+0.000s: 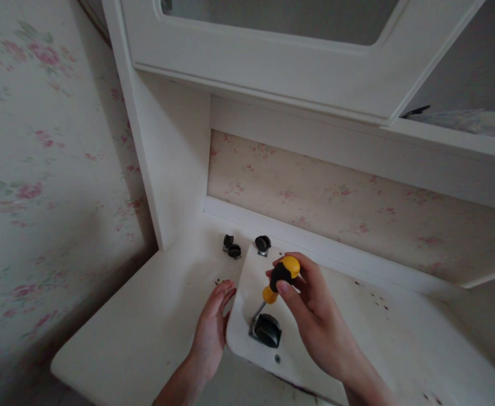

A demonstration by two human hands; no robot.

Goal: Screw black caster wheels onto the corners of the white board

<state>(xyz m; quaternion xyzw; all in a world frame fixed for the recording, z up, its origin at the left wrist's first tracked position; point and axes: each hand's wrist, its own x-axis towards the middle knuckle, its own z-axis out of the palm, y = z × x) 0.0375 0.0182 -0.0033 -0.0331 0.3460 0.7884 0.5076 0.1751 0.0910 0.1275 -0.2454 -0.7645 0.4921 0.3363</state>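
A yellow and black screwdriver (pixel 280 277) is held in my right hand (pixel 318 316), its fingers wrapped round the handle. The metal tip reaches down to the plate of a black caster wheel (pixel 268 330), fixed near the front left corner of a white board (pixel 310 349). Against the board's left edge rests my left hand (pixel 212 327), fingers extended and holding nothing. Another black caster (pixel 263 244) stands at the board's back left corner. Two loose casters (pixel 234 251) lie on the white desktop (pixel 146 321) left of the board.
Small dark screws (pixel 219 281) lie beside my left fingertips. A white cabinet (pixel 251 62) overhangs the desktop, with a side panel at the left. Floral wallpaper (pixel 40 169) covers the wall. A dark object (pixel 416 111) sits on the shelf at upper right.
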